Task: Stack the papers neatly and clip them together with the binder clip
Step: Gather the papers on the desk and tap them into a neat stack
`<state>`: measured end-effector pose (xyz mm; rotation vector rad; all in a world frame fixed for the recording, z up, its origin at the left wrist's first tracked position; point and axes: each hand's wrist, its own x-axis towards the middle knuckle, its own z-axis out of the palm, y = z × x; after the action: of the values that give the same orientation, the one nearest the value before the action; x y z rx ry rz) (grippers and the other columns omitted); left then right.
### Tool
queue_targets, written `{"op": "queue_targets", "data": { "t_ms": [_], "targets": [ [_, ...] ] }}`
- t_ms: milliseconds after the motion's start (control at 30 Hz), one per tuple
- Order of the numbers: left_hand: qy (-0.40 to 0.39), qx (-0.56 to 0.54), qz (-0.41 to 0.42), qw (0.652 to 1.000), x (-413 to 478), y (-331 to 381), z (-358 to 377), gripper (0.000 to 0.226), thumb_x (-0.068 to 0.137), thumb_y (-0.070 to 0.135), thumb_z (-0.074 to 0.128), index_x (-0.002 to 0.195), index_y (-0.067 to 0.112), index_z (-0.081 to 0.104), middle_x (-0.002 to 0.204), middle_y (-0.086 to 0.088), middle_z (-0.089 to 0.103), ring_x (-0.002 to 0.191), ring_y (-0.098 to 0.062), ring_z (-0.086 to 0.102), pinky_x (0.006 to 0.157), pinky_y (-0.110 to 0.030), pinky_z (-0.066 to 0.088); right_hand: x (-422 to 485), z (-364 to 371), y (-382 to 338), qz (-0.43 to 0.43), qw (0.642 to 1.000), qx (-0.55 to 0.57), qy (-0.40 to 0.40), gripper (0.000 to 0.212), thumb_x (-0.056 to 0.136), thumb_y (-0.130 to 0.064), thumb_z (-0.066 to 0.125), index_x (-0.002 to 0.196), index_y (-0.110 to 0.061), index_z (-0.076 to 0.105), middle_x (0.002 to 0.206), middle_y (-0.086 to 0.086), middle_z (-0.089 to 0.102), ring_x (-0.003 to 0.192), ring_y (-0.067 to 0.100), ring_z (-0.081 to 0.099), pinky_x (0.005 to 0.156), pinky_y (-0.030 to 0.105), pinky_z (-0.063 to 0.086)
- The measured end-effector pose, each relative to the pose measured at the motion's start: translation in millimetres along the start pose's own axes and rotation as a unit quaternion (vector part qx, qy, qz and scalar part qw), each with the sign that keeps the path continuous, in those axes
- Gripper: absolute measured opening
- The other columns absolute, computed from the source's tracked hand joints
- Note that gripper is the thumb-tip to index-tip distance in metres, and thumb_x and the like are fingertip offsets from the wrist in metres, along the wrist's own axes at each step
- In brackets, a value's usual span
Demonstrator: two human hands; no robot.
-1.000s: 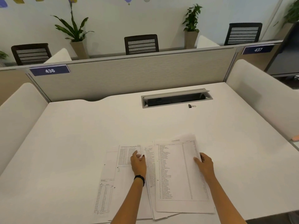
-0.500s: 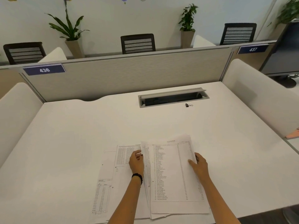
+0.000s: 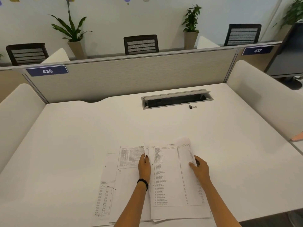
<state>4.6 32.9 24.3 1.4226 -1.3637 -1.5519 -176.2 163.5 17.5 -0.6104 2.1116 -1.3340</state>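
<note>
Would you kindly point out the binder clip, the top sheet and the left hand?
binder clip (image 3: 190, 107), head view, on its black body.
top sheet (image 3: 173, 176), head view, on its printed middle.
left hand (image 3: 144, 167), head view, on its back.

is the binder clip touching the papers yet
Apart. The head view shows the binder clip lying alone by the cable slot, with a wide stretch of bare desk between it and the papers under both hands.

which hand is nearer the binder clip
Right. The right hand sits at the top sheet's right edge, below the binder clip; the left hand is farther left.
</note>
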Motion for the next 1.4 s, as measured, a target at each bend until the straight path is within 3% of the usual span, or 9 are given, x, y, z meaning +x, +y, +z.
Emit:
{"op": "queue_targets", "data": {
  "t_ms": [200, 500, 667, 733, 833, 1000, 1133, 1200, 1400],
  "targets": [
    [-0.048, -0.027, 0.0, 0.998, -6.2, 1.5, 0.3, 0.037, 0.09, 0.014, 0.057, 0.125, 0.015, 0.046, 0.108, -0.002, 0.06, 0.091, -0.014, 0.06, 0.07, -0.019, 0.05, 0.6, 1.8, 2.1, 0.0, 1.0, -0.003, -0.009, 0.034, 0.084, -0.006, 0.059, 0.118, -0.011, 0.059, 0.113, 0.011, 0.065, 0.096, 0.026, 0.063, 0.084, 0.039, 0.054],
    [-0.052, -0.046, 0.061, 0.996, -4.6, 27.0, -0.8, 0.033, 0.092, 0.017, 0.054, 0.124, 0.019, 0.048, 0.113, -0.003, 0.062, 0.096, -0.012, 0.062, 0.071, -0.019, 0.055, 6.1, -1.9, -14.9, 0.0, 0.998, 0.056, 0.007, 0.039, 0.09, -0.017, 0.054, 0.129, -0.017, 0.048, 0.121, 0.006, 0.057, 0.107, 0.023, 0.057, 0.088, 0.035, 0.048],
    [-0.074, -0.05, 0.114, 0.989, -2.3, 61.9, -0.1, 0.027, 0.093, 0.022, 0.052, 0.12, 0.023, 0.048, 0.113, -0.004, 0.063, 0.098, -0.022, 0.064, 0.077, -0.036, 0.059, 9.6, -13.0, -47.9, -0.008, 0.99, 0.141, -0.021, 0.044, 0.086, -0.014, 0.06, 0.128, -0.017, 0.045, 0.114, 0.008, 0.063, 0.096, 0.021, 0.063, 0.074, 0.026, 0.055],
    [-0.06, -0.05, 0.145, 0.986, -2.8, 80.1, 1.2, 0.025, 0.094, 0.022, 0.049, 0.119, 0.022, 0.047, 0.112, -0.004, 0.062, 0.096, -0.021, 0.064, 0.072, -0.032, 0.059, 7.4, -17.6, -66.9, -0.054, 0.986, 0.159, -0.001, 0.036, 0.086, -0.009, 0.061, 0.121, -0.012, 0.052, 0.11, 0.007, 0.065, 0.093, 0.017, 0.065, 0.065, 0.018, 0.056],
    [-0.026, -0.059, 0.202, 0.977, -5.5, 108.3, 2.0, 0.022, 0.095, 0.021, 0.047, 0.116, 0.021, 0.045, 0.109, 0.001, 0.059, 0.094, -0.014, 0.062, 0.062, -0.016, 0.055, 2.9, -24.6, -97.4, -0.118, 0.972, 0.203, 0.017, 0.025, 0.085, -0.004, 0.06, 0.11, -0.011, 0.059, 0.103, 0.004, 0.067, 0.091, 0.015, 0.066, 0.068, 0.017, 0.056],
    [0.008, -0.082, 0.259, 0.962, -15.3, 138.9, 2.1, 0.022, 0.094, 0.017, 0.048, 0.11, 0.03, 0.042, 0.107, 0.008, 0.054, 0.094, -0.012, 0.058, 0.062, -0.014, 0.055, -1.8, -32.6, -132.2, -0.179, 0.953, 0.242, 0.024, 0.018, 0.083, -0.003, 0.063, 0.097, -0.015, 0.062, 0.095, -0.002, 0.068, 0.082, 0.005, 0.066, 0.069, 0.016, 0.055],
    [-0.012, -0.057, 0.285, 0.957, -16.5, 135.9, 3.8, 0.04, 0.086, 0.023, 0.057, 0.121, 0.011, 0.044, 0.114, -0.004, 0.055, 0.101, -0.018, 0.058, 0.076, -0.025, 0.058, 0.1, -32.2, -133.2, -0.166, 0.963, 0.21, 0.02, 0.025, 0.08, -0.008, 0.067, 0.104, -0.008, 0.06, 0.095, 0.002, 0.066, 0.085, 0.014, 0.063, 0.062, 0.015, 0.055],
    [-0.026, -0.053, 0.263, 0.963, -15.5, 127.4, 5.8, 0.044, 0.085, 0.023, 0.059, 0.125, 0.01, 0.045, 0.115, -0.006, 0.058, 0.101, -0.02, 0.059, 0.074, -0.02, 0.058, 1.4, -30.8, -127.6, -0.151, 0.97, 0.192, -0.005, 0.026, 0.08, -0.008, 0.068, 0.105, -0.006, 0.06, 0.097, 0.007, 0.066, 0.086, 0.017, 0.063, 0.061, 0.016, 0.055],
    [-0.047, -0.07, 0.207, 0.975, -16.7, 113.5, 8.0, 0.015, 0.086, 0.016, 0.062, 0.098, 0.026, 0.059, 0.094, -0.001, 0.064, 0.088, -0.023, 0.062, 0.06, -0.014, 0.054, 0.6, -24.0, -116.4, -0.106, 0.98, 0.164, -0.029, 0.018, 0.079, -0.011, 0.069, 0.096, -0.009, 0.064, 0.092, 0.003, 0.067, 0.087, 0.023, 0.063, 0.059, 0.017, 0.055]
  ]
}}
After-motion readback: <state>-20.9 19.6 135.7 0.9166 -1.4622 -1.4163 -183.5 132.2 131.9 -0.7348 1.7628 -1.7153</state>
